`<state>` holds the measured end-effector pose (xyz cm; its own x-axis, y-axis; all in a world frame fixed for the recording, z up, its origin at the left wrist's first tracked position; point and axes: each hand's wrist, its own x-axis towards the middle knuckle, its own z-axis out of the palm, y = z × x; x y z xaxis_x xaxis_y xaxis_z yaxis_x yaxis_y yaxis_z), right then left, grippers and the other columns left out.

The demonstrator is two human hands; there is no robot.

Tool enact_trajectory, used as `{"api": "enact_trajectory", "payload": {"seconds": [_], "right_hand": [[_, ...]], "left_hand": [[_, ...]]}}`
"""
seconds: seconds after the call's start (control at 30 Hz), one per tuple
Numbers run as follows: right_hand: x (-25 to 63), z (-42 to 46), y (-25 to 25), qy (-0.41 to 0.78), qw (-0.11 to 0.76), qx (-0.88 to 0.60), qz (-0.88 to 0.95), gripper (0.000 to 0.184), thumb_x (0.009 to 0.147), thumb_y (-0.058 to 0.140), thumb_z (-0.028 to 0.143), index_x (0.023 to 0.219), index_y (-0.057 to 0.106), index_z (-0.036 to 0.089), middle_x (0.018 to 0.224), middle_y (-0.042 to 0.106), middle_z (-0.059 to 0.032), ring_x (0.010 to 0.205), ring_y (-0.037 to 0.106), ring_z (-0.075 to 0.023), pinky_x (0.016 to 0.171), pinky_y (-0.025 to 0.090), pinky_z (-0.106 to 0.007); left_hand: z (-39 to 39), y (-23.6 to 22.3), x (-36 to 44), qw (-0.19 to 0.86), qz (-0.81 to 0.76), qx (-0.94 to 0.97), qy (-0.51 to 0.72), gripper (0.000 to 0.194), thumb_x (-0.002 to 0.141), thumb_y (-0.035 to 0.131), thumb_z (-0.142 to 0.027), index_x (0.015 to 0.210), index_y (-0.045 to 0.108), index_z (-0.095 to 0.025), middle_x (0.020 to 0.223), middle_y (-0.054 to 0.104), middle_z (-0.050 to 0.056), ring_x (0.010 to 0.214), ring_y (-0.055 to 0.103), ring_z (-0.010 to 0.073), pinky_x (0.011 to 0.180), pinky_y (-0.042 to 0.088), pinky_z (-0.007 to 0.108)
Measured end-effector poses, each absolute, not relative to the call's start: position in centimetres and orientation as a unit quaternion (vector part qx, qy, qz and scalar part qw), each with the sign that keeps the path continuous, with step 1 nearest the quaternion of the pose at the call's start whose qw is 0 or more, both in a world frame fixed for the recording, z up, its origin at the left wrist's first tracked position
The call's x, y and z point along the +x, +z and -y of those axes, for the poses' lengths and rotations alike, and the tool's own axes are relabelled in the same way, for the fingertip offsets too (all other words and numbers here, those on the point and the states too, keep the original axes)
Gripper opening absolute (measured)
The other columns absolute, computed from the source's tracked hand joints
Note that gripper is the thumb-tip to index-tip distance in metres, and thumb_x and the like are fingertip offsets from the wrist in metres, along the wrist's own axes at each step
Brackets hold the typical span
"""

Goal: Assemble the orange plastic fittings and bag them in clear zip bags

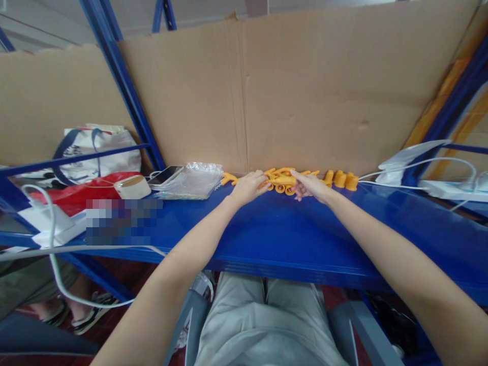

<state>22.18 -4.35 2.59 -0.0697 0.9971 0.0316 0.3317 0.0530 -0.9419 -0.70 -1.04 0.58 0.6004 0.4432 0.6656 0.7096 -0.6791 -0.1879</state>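
Observation:
At the back of the blue shelf [280,229], my left hand [248,187] has its fingers curled at the left end of a yellow plastic piece [282,180]. My right hand [310,187] pinches the right end of the same piece between thumb and fingers, with the other fingers curled below. More yellow plastic parts lie close behind and under it, including round ones [280,189] with hollow ends. Several yellow cup-like parts [340,179] stand in a row to the right of my right hand. A branched yellow part [229,178] lies left of my left hand.
A cardboard sheet [305,91] walls off the back. On the left are clear plastic bags [194,180], a phone [166,175], a white charger [132,187] and a red bag [91,190]. A white cable [53,244] hangs over the front edge. A power strip [450,188] lies right.

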Motion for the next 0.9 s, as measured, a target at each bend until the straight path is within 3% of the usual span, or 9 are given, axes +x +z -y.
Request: {"api": "enact_trajectory", "payload": {"seconds": [0.13, 0.23, 0.27, 0.33, 0.4, 0.6, 0.9], "right_hand": [[22.5, 4.5, 2.8, 0.42, 0.383, -0.552, 0.61, 0.051, 0.098, 0.045, 0.058, 0.071, 0.062, 0.018, 0.052, 0.063, -0.0028, 0.043, 0.057, -0.0113, 0.048, 0.052, -0.022], [23.0, 4.6, 2.9, 0.429, 0.391, -0.507, 0.637, 0.019, 0.092, 0.065, 0.039, 0.096, 0.067, 0.02, 0.078, 0.074, -0.0031, 0.055, 0.066, -0.012, 0.058, 0.058, -0.024], [23.2, 4.6, 2.9, 0.426, 0.4, -0.496, 0.643, 0.016, 0.089, 0.07, 0.03, 0.102, 0.066, 0.022, 0.085, 0.076, -0.0026, 0.059, 0.068, -0.0118, 0.062, 0.059, -0.025], [23.5, 4.5, 2.9, 0.416, 0.411, -0.487, 0.649, 0.019, 0.086, 0.072, 0.021, 0.103, 0.065, 0.021, 0.09, 0.076, -0.0031, 0.063, 0.069, -0.0115, 0.068, 0.06, -0.026], [23.6, 4.4, 2.9, 0.41, 0.405, -0.49, 0.655, 0.01, 0.088, 0.07, 0.024, 0.095, 0.066, 0.019, 0.089, 0.077, -0.0055, 0.062, 0.069, -0.0119, 0.071, 0.06, -0.028], [23.5, 4.6, 3.1, 0.41, 0.385, -0.503, 0.656, 0.027, 0.091, 0.067, 0.042, 0.081, 0.066, 0.017, 0.077, 0.076, -0.0074, 0.061, 0.07, -0.0132, 0.07, 0.059, -0.027], [22.6, 4.6, 2.8, 0.423, 0.396, -0.51, 0.636, 0.047, 0.097, 0.051, 0.051, 0.065, 0.059, 0.018, 0.054, 0.069, -0.0069, 0.045, 0.063, -0.0119, 0.047, 0.051, -0.019]], "left_hand": [[0.8, 0.5, -0.7, 0.22, 0.33, -0.87, -0.293, 0.025, 0.099, 0.05, -0.033, 0.098, 0.068, -0.016, 0.096, 0.067, 0.007, 0.09, 0.065, 0.0185, 0.082, 0.051, 0.03], [0.7, 0.5, -0.9, 0.218, 0.332, -0.869, -0.294, 0.023, 0.098, 0.051, -0.032, 0.099, 0.069, -0.017, 0.097, 0.068, 0.007, 0.09, 0.065, 0.0182, 0.082, 0.052, 0.03], [0.6, 0.5, -0.9, 0.218, 0.334, -0.869, -0.295, 0.023, 0.098, 0.051, -0.032, 0.098, 0.069, -0.017, 0.098, 0.068, 0.007, 0.09, 0.065, 0.0181, 0.082, 0.052, 0.03], [0.6, 0.4, -0.9, 0.219, 0.335, -0.867, -0.296, 0.023, 0.098, 0.051, -0.032, 0.098, 0.069, -0.017, 0.098, 0.068, 0.007, 0.09, 0.066, 0.0183, 0.081, 0.052, 0.03], [0.6, 0.4, -0.9, 0.221, 0.332, -0.867, -0.298, 0.024, 0.098, 0.051, -0.032, 0.097, 0.069, -0.017, 0.097, 0.068, 0.007, 0.09, 0.066, 0.0183, 0.08, 0.052, 0.03], [0.7, 0.3, -0.8, 0.226, 0.317, -0.871, -0.301, 0.026, 0.099, 0.049, -0.034, 0.097, 0.069, -0.017, 0.095, 0.068, 0.007, 0.088, 0.065, 0.0179, 0.08, 0.052, 0.029], [1.0, 0.4, -0.7, 0.22, 0.322, -0.871, -0.299, 0.025, 0.099, 0.049, -0.034, 0.098, 0.069, -0.017, 0.096, 0.068, 0.007, 0.09, 0.065, 0.0184, 0.081, 0.051, 0.03]]}}
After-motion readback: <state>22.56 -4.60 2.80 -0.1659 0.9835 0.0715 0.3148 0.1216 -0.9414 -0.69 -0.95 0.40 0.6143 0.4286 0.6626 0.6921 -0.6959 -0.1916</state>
